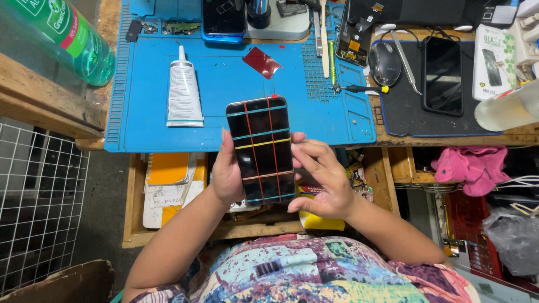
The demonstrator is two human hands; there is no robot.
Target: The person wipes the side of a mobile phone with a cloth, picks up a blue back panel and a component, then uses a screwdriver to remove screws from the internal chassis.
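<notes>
Green bottle [67, 39] top and cap beyond frame edge.

Our dress: short-sleeved top, multicolour patchwork print | colours: pink, teal, blue, cream, dark purple | forearms bare | left hand [227, 175], right hand [324, 179]: no gloves, rings or watch visible
</notes>
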